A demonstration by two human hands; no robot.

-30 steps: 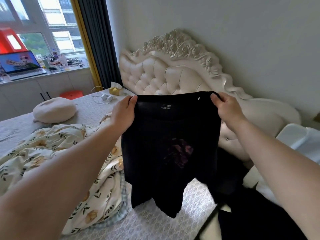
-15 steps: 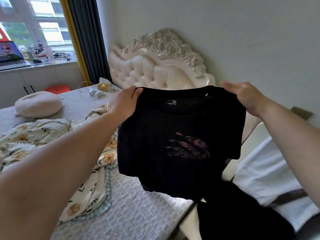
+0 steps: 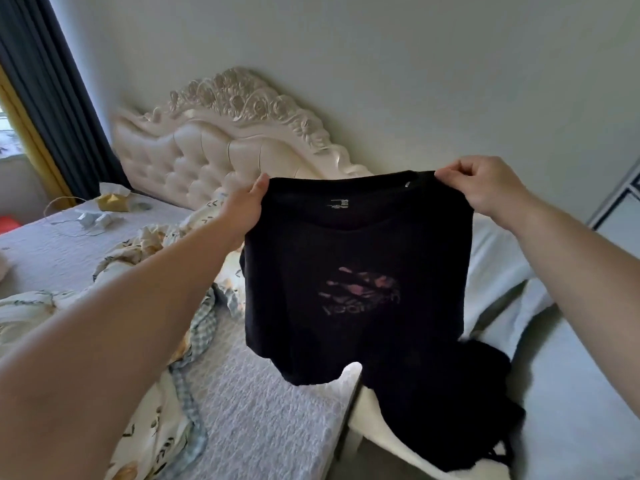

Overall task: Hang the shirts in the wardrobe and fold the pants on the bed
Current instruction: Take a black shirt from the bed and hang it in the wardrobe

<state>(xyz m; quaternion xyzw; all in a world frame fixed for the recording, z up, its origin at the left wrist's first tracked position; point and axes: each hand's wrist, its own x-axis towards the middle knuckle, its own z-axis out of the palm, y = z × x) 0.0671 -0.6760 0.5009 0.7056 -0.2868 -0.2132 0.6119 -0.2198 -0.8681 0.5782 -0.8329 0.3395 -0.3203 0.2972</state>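
Black shirt (image 3: 356, 271): in the air, spread flat, print side toward you. It hangs over the side edge of the bed (image 3: 263, 420), clear of the mattress. Collar band is on top and the hem at the bottom, so the long axis runs straight down. The width runs hand to hand.

Left hand (image 3: 242, 209): fingers curled round the shoulder seam on its side, holding fabric.

Right hand (image 3: 485, 188): pinches the other shoulder at the collar line, thumb and fingers closed on the cloth. It sits a touch higher than the left, so the top edge tilts slightly.

Both hands are about equally far out in front of you, and neither is nearer to the shirt body.

Under the hem, just off the side of the bed, a heap of dark clothes (image 3: 450, 410) lies on a white seat. The hem hangs close above it; you cannot tell whether they touch.

On the bed, on the left-hand side: a rumpled floral quilt (image 3: 145, 427). At the head of the bed: a carved cream headboard (image 3: 207, 157).

Beyond the bed, on the right-hand side: a white panelled edge (image 3: 620, 202). It may be the wardrobe, but too little shows to tell.

Judgement: the shirt is opened out and ready for a hanger, but none is in view. If the wardrobe is that panel, the carry goes toward your right hand, which would lead. Keep the hem up past the dark heap.
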